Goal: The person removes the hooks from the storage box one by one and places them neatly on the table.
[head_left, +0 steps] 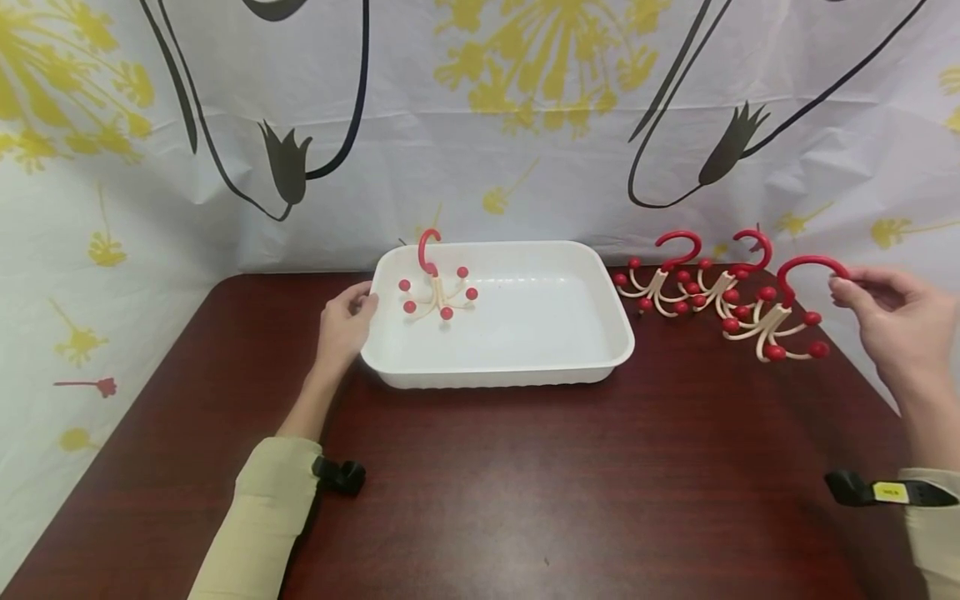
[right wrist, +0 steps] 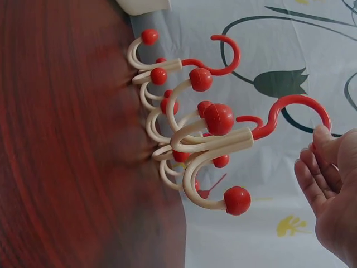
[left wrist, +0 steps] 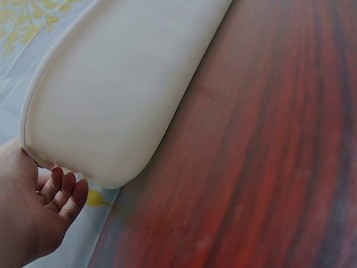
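Note:
My left hand grips the left rim of a white plastic tray, thumb on the edge and fingers curled beneath, as the left wrist view also shows. In the tray's left part stands a hook hanger, a red hook over several cream arms tipped with red balls. With thumb and fingers, my right hand pinches the red hook of a similar hook hanger. It appears held above the table's right side. Two more hangers stand behind it, one hanger beside the tray and another hanger farther right.
The dark reddish wooden table extends in front of the tray. A white curtain with yellow and grey flower prints hangs close behind the table's back edge.

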`<state>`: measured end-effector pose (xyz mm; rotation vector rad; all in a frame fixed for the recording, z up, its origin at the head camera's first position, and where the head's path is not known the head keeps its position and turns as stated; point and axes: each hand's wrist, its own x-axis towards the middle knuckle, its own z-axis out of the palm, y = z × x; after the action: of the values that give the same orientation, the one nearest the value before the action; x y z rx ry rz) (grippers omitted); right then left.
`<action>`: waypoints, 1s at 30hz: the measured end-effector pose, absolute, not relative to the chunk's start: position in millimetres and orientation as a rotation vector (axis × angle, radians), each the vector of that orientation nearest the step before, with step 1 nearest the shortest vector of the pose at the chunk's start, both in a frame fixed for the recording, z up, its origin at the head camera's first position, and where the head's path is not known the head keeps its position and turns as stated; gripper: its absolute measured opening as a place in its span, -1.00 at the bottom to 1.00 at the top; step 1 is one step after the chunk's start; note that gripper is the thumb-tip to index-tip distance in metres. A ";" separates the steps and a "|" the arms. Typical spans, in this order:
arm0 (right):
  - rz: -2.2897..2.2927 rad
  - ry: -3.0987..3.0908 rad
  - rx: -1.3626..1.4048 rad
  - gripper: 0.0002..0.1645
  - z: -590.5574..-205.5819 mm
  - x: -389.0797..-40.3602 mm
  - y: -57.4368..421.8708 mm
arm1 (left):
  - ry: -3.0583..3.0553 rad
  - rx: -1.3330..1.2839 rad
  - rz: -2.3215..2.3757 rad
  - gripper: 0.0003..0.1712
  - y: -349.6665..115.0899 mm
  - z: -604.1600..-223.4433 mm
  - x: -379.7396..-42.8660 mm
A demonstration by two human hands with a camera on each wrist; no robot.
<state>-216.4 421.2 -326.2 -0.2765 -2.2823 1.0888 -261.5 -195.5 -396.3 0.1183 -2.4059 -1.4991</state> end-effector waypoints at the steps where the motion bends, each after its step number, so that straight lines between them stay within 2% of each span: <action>1: 1.089 -2.287 -0.271 -0.84 -327.6 -216.3 422.3 | -2.407 0.119 -1.499 -0.53 -195.4 -396.3 -261.5; 19: 1.124 -2.337 -0.221 -0.90 -348.2 -221.5 438.5 | -2.415 0.125 -1.506 -0.53 -194.9 -394.8 -260.4; 30: 1.125 -2.378 -0.295 -0.93 -356.9 -221.8 444.2 | -2.407 0.119 -1.511 -0.53 -194.4 -394.9 -259.9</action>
<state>-221.8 444.2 -356.9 -0.2945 -2.3778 1.1253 -259.9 -194.4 -394.9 0.1190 -2.4067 -1.5107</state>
